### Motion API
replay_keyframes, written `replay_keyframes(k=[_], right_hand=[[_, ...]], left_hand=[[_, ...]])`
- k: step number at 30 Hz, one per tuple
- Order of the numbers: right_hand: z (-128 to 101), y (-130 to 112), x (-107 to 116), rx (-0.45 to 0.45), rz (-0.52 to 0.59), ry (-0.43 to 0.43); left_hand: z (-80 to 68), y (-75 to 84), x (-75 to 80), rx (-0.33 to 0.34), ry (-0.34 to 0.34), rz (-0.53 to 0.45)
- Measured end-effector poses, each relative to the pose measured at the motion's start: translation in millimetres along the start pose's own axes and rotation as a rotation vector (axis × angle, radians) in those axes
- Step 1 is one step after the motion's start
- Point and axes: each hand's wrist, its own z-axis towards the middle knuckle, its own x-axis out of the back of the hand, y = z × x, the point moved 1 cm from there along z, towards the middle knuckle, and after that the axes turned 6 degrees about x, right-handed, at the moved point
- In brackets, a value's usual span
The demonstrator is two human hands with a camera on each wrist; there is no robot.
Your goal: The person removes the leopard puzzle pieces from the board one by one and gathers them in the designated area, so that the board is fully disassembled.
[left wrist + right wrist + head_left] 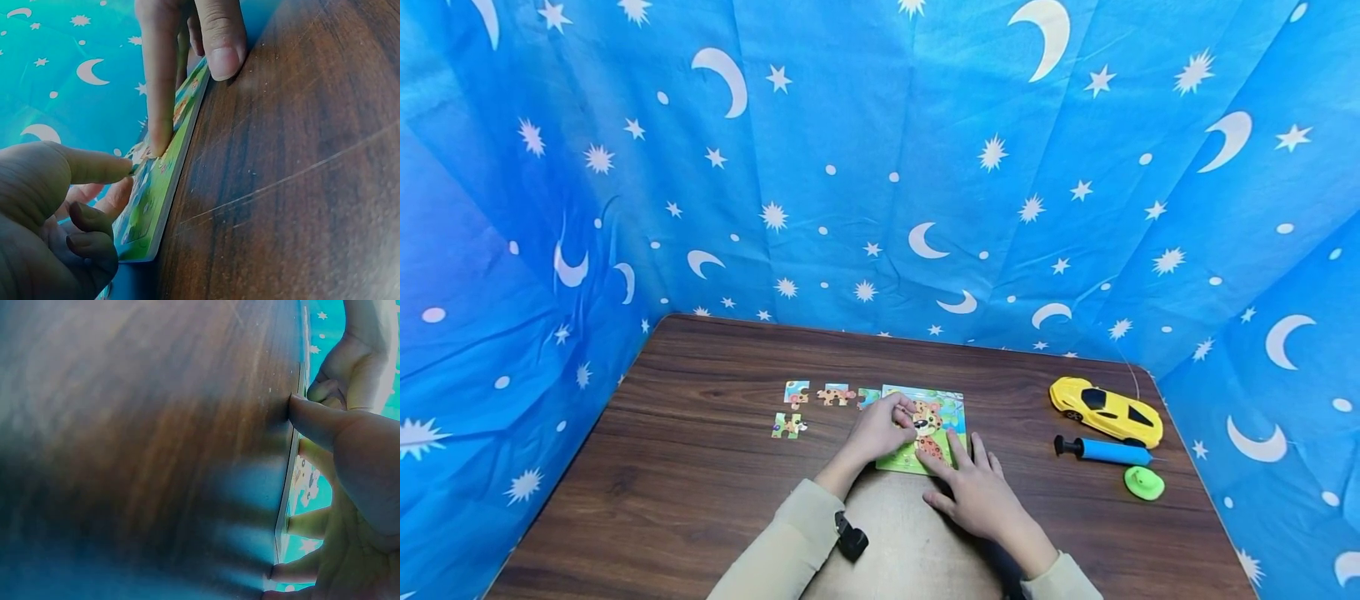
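A jigsaw puzzle board point(895, 461) with a spotted cartoon animal on green and blue lies under both hands. My left hand point(877, 432) is over its left half, thumb and fingertips pinching a small puzzle piece, mostly hidden by the fingers; in the left wrist view the left hand point(56, 206) has its fingertips right at the picture's surface. My right hand point(983, 498) lies spread at the board's lower right, with one fingertip pressing on the picture close to the left fingers. In the right wrist view, the right thumb point(319, 419) reaches the board's near edge.
Loose puzzle pieces lie left of the board: a corner piece point(797, 392), a spotted piece point(837, 394), a green-blue one point(868, 397) and a lower one point(788, 426). On the right are a yellow toy car point(1105, 410), a blue pump point(1112, 451) and a green toy hat point(1144, 482).
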Motion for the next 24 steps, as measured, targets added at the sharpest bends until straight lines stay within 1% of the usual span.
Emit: replay_keyframes(k=[6, 15, 19, 24], right_hand=[[0.9, 0.8, 0.0, -0.003, -0.002, -0.009], [1.3, 0.9, 1.4, -0.004, -0.005, -0.012], [0.6, -0.3, 2.2, -0.003, 0.002, -0.016], [-0.3, -1.7, 2.3, -0.003, 0.007, -0.02]], left_hand=[[0.9, -0.5, -0.2, -0.008, -0.015, -0.036], [-1.1, -1.5, 1.2, 0.012, -0.043, -0.055], [-2.0, -2.8, 1.6, 0.014, -0.045, -0.054], [-3.6, -4.9, 2.3, 0.005, -0.036, -0.084]])
